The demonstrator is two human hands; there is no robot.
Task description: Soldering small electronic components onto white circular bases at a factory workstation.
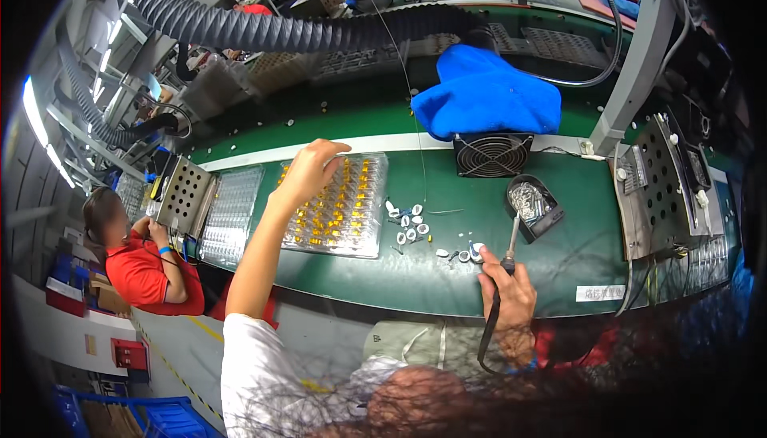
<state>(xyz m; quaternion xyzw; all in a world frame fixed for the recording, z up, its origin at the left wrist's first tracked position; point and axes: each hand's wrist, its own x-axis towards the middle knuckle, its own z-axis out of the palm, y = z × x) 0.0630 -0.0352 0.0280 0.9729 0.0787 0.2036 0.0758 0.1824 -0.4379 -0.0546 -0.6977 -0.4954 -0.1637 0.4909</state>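
Note:
My left hand (310, 170) hovers at the far part of a clear plastic tray (369, 240) filled with rows of small yellow parts (323, 218). Its thumb and index finger are apart, and no object shows between them. My right hand (511, 298) grips a soldering iron (509, 262) by its handle, the metal shaft pointing away from me. Its tip reaches the near side of a black box (546, 219) of small metal pieces. Beside my right thumb is a small round white part (477, 251); whether the thumb touches it I cannot tell.
Several white round parts (411, 233) lie between tray and iron. A black fan (494, 155) stands beneath a blue cloth (489, 95). Perforated metal boxes (187, 192) flank the bench (447, 294). A ribbed hose (280, 32) hangs overhead. A person in red (156, 274) sits at the left.

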